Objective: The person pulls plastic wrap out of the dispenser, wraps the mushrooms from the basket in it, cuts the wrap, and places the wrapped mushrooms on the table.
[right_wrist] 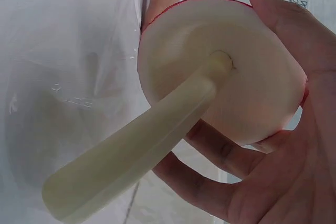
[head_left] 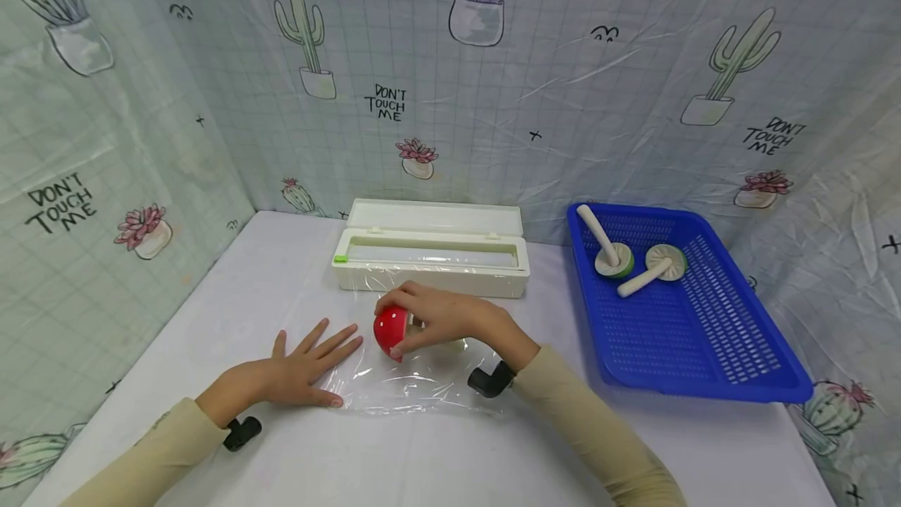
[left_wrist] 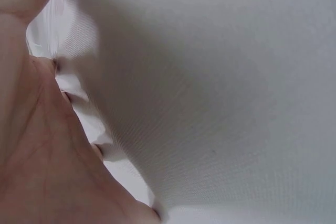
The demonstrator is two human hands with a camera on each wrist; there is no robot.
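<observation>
A toy mushroom (head_left: 390,329) with a red, white-dotted cap is gripped by my right hand (head_left: 446,318), thumb and fingers around the cap's rim. The right wrist view shows the cap's pale underside and its cream stem (right_wrist: 131,150) slanting toward the camera. Beneath it a sheet of clear plastic wrap (head_left: 415,393) lies on the white table, running from the wrap box. My left hand (head_left: 299,370) rests palm down with spread fingers at the left edge of the wrap. In the left wrist view that hand (left_wrist: 47,129) lies against the white cloth.
Behind the wrap stands a white wrap dispenser box (head_left: 432,282), its lid (head_left: 435,216) raised. A blue basket (head_left: 697,366) on the right holds two toy mushrooms (head_left: 614,259) with green-edged caps. A cactus-print curtain (head_left: 422,61) encloses the back and sides.
</observation>
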